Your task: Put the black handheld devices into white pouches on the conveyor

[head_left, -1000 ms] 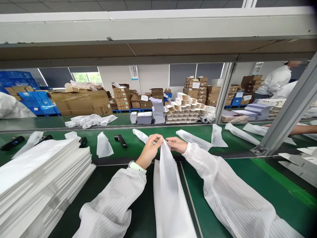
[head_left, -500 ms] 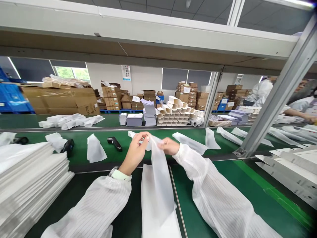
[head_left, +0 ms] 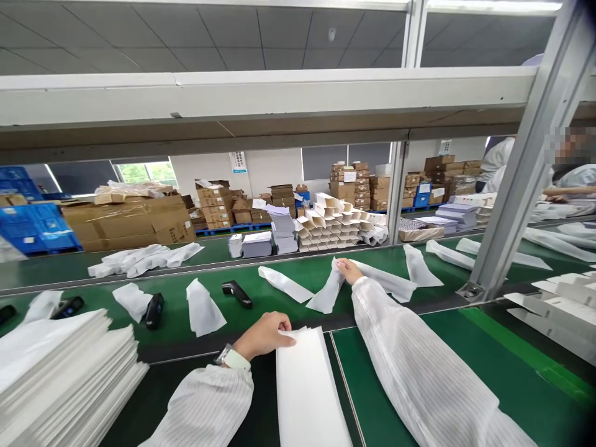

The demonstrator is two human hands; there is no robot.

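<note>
My right hand reaches over the green belt and pinches the top end of a translucent white foam sleeve. That sleeve's wider end hangs down onto the belt. Nearer to me, my left hand is closed at the top left corner of a stack of flat white sleeves, its thumb on top and its other fingers curled. More white sleeves lie apart on the belt, among them one left of my right hand and one just behind it.
A black handheld device lies on the belt. A tall pile of white sheets stands at left, open white boxes at right. A slanted metal post rises at right. Beyond it, people in white work by the far line.
My hands have moved apart. The right carried a sleeve from above the stack forward and right to the belt, while the left came down to the stack. The view has tilted up.
</note>
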